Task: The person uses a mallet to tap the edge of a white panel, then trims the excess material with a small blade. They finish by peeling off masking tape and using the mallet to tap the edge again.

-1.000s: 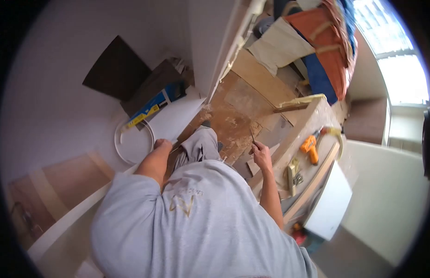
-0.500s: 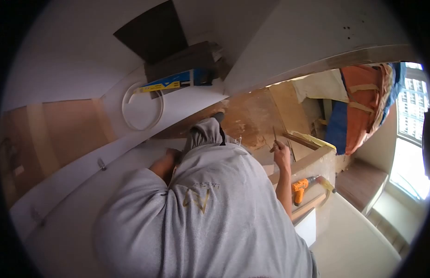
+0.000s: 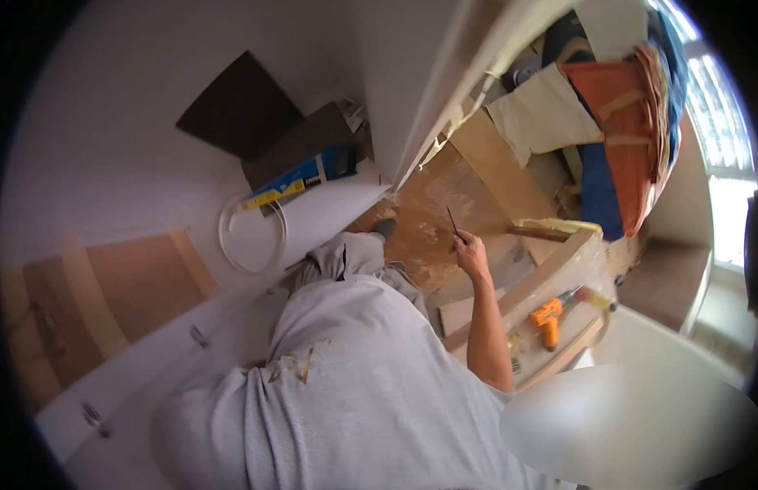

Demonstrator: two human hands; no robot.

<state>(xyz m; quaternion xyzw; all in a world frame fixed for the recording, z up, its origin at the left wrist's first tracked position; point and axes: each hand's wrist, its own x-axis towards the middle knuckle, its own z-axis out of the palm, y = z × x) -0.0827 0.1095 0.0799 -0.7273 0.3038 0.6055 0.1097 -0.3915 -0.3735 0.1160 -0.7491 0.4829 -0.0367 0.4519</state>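
Observation:
My right hand (image 3: 471, 255) is closed around a thin, dark, pointed stick-like tool (image 3: 451, 218), which points up and away; its exact kind is too small to tell. The hand is raised over the brown, dust-marked floor (image 3: 432, 192), left of a wooden frame (image 3: 550, 273). An orange cordless drill (image 3: 549, 318) lies on the near side of that frame, below and right of my hand. My left hand is hidden behind my grey sweatshirt (image 3: 354, 392).
On the left are a blue and yellow box (image 3: 301, 181), a coiled white strip (image 3: 224, 233) and a dark panel (image 3: 238, 106). Orange cloth (image 3: 611, 106) hangs at upper right near the window (image 3: 722, 122). A white panel edge (image 3: 395, 98) stands ahead. A blurred oval covers the lower right.
The view has turned and shifted. My right hand with the thin tool has moved left and slightly up in view. My left forearm, partly seen before, is now hidden.

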